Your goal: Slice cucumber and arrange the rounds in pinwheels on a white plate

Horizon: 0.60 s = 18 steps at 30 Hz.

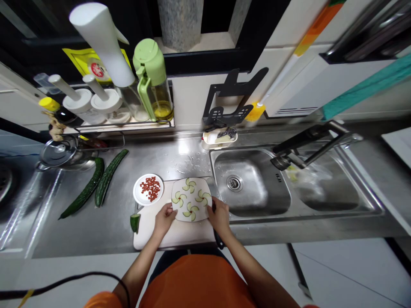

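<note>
Nearest, the lower edge of the white cutting board (154, 233) runs close along the front edge of the steel tabletop (80, 241), and a dark handle (219, 240) shows at the board's right side, below the right wrist. A cucumber stub (135, 223) sits at the board's left edge.

Above the board, the left hand (165, 220) and right hand (220, 216) stand apart, each clamped on one side of the square plate (190, 198); whether it rests on the board or is raised, I cannot tell. Its four pinwheels of cucumber slices (190, 211) stay inside the rim.

Just left of it, a round plate (138, 199) of red bits (150, 189) overlaps the board's far left corner. Beyond a strip of steel lie two whole cucumbers (108, 179), slanting side by side. To the right, close past the right hand, the sink (253, 182) begins at its raised rim. Farther back, a small white container (221, 144) stands against the wall, with the condiment shelf (128, 124) left of it.
</note>
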Available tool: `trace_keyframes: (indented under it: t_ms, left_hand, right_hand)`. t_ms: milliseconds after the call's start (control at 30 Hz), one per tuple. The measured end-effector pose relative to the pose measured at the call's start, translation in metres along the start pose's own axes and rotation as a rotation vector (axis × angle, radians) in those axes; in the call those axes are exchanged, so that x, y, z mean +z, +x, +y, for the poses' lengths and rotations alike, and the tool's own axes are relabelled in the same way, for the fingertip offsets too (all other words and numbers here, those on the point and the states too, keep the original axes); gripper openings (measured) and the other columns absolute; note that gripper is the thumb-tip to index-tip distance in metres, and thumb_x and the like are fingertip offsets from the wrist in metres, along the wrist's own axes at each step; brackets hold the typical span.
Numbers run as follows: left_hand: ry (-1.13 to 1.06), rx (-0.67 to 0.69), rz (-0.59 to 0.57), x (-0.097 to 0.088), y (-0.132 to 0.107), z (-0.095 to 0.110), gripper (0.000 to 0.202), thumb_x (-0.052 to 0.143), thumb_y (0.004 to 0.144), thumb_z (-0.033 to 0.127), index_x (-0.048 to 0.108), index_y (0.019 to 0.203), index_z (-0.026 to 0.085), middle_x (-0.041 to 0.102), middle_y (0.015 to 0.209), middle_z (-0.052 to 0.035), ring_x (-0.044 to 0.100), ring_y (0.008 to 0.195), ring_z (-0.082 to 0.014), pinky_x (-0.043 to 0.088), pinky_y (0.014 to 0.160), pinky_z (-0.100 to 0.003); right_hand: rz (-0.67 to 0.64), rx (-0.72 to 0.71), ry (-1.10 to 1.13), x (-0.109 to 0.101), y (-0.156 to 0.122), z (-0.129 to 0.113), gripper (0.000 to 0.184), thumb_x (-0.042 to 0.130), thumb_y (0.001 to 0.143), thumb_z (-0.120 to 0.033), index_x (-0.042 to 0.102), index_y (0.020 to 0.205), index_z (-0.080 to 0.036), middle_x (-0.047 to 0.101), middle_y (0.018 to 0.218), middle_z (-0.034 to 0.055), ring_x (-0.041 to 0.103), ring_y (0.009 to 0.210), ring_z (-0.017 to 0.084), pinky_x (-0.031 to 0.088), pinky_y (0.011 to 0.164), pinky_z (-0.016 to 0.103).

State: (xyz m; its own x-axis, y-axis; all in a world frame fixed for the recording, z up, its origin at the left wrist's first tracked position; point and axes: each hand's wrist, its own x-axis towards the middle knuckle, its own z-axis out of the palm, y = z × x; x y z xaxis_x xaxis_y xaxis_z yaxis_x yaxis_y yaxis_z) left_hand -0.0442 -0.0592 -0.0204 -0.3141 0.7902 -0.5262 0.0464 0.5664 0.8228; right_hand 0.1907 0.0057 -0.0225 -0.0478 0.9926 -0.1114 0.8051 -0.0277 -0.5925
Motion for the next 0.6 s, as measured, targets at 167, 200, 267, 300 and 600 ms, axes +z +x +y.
trace_keyframes:
  t_ms: [167, 200, 267, 300, 600]
  left_hand:
    - [-0.12, -0.039, -0.095, 0.008, 0.001, 0.002, 0.048, 0.07, 0.063, 0.042, 0.057, 0.101, 0.015, 0.058, 0.061, 0.0039, 0.051, 0.054, -0.0097, 0.04, 0.054, -0.021]
    - [-0.143, -0.046, -0.103, 0.009, 0.001, 0.003, 0.049, 0.069, 0.063, 0.041, 0.056, 0.103, 0.016, 0.059, 0.063, 0.0035, 0.052, 0.055, -0.0099, 0.041, 0.054, -0.021]
    - [-0.174, -0.054, -0.121, 0.01, 0.0, 0.004, 0.05, 0.068, 0.063, 0.04, 0.054, 0.105, 0.016, 0.059, 0.064, 0.0035, 0.052, 0.055, -0.0095, 0.042, 0.055, -0.022]
    - [-0.184, -0.053, -0.126, 0.01, -0.001, 0.005, 0.049, 0.068, 0.064, 0.04, 0.053, 0.105, 0.016, 0.059, 0.064, 0.004, 0.051, 0.054, -0.0091, 0.042, 0.055, -0.021]
    - [-0.196, -0.001, -0.124, 0.009, -0.003, 0.009, 0.038, 0.066, 0.067, 0.032, 0.053, 0.099, 0.017, 0.048, 0.059, 0.0075, 0.043, 0.052, -0.0067, 0.039, 0.053, -0.019]
  right_hand:
    - [-0.027, 0.058, 0.061, -0.004, 0.006, -0.004, 0.037, 0.045, 0.077, -0.031, 0.063, 0.105, -0.015, 0.066, 0.089, 0.0088, 0.055, 0.081, 0.022, 0.036, 0.085, 0.038]
    - [-0.032, 0.064, 0.073, -0.005, 0.007, -0.004, 0.036, 0.044, 0.077, -0.031, 0.063, 0.104, -0.015, 0.065, 0.085, 0.0077, 0.055, 0.078, 0.021, 0.036, 0.083, 0.038]
    - [-0.042, 0.071, 0.089, -0.007, 0.009, -0.005, 0.036, 0.044, 0.077, -0.032, 0.064, 0.101, -0.015, 0.064, 0.079, 0.0057, 0.055, 0.074, 0.02, 0.036, 0.081, 0.037]
    - [-0.048, 0.072, 0.094, -0.007, 0.01, -0.005, 0.035, 0.043, 0.077, -0.032, 0.064, 0.099, -0.015, 0.063, 0.076, 0.0048, 0.054, 0.072, 0.02, 0.036, 0.08, 0.036]
    - [-0.041, 0.102, 0.215, -0.012, 0.015, -0.011, 0.03, 0.045, 0.074, -0.035, 0.065, 0.087, -0.016, 0.057, 0.064, 0.0003, 0.05, 0.062, 0.017, 0.037, 0.069, 0.03]
